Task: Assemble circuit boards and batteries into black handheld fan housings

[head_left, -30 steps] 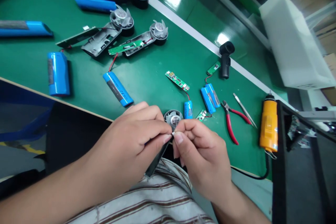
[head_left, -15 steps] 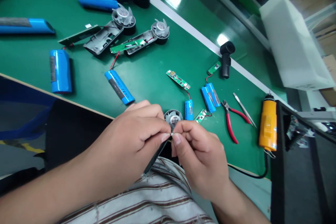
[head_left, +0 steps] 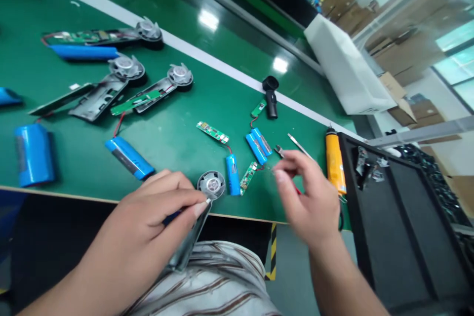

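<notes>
My left hand (head_left: pixel 159 217) is closed, thumb and forefinger pinching a small white piece (head_left: pixel 208 201), perhaps a connector. It sits right at the edge of a handheld fan's round head (head_left: pixel 211 185), whose grey handle shell (head_left: pixel 188 242) slants down beneath my fingers towards my lap. My right hand (head_left: pixel 311 192) is apart from it, over the table's right part, thumb and forefinger curled with a gap between them. It partly covers the red-handled cutting pliers (head_left: pixel 279 151). Beside the fan head lie a blue battery (head_left: pixel 232 174) and a green circuit board (head_left: pixel 248 177).
Opened fans with boards and batteries, such as this fan shell (head_left: pixel 99 96), lie at the left. A small black fan (head_left: pixel 271 98), paired batteries (head_left: pixel 258 145), a white pen-like tool (head_left: pixel 298 144) and an orange electric screwdriver (head_left: pixel 335 163) lie rightward. A black tray (head_left: pixel 392 237) stands at far right.
My right hand has left the small white piece and moved right over the pliers, its fingers parting. My left hand still pinches at the fan. The view has shifted rightward.
</notes>
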Demonstrator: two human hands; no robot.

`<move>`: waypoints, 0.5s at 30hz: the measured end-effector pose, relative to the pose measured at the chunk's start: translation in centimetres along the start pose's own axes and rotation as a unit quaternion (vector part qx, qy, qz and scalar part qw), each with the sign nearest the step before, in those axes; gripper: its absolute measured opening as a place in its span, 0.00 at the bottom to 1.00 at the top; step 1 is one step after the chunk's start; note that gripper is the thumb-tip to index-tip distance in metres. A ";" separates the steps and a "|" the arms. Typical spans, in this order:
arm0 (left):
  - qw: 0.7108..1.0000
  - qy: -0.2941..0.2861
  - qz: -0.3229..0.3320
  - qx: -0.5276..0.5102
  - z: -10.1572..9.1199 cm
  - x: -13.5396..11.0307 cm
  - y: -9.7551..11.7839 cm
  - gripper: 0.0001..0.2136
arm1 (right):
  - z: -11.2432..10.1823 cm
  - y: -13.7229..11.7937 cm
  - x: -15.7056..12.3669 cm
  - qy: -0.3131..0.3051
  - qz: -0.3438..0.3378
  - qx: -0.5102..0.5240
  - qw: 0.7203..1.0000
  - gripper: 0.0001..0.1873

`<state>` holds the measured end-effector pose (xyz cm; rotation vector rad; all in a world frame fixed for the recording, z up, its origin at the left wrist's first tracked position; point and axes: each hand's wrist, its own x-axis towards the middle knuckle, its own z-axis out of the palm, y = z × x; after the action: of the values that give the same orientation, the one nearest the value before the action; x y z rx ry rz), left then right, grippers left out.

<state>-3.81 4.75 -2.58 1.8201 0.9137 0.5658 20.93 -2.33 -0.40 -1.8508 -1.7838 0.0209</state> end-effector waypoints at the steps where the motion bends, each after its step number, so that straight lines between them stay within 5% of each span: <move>1: 1.000 -0.003 -0.008 -0.006 0.0 0.0 0.0 0.13 | -0.6 1.8 -0.1 0.003 0.003 -0.073 0.997 0.18; 4: 1.000 -0.004 -0.013 -0.019 -0.2 0.2 0.2 0.14 | -1.2 6.2 -1.0 -0.058 0.011 -0.213 0.975 0.32; 7: 1.000 0.003 -0.007 -0.029 -0.2 0.3 0.4 0.13 | -0.5 8.2 -2.1 -0.088 -0.025 -0.239 0.967 0.28; 12: 0.999 -0.006 -0.008 -0.040 -0.5 0.4 0.4 0.12 | 0.2 8.5 -2.3 -0.018 -0.044 -0.240 0.969 0.21; 15: 0.999 -0.010 -0.012 -0.040 -0.8 0.5 0.5 0.12 | -0.5 6.8 -2.4 0.014 -0.006 -0.126 0.992 0.21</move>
<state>-3.89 5.46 -1.82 1.7368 0.8869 0.5606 27.07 -4.40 -3.50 -2.0024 -1.8477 -0.2431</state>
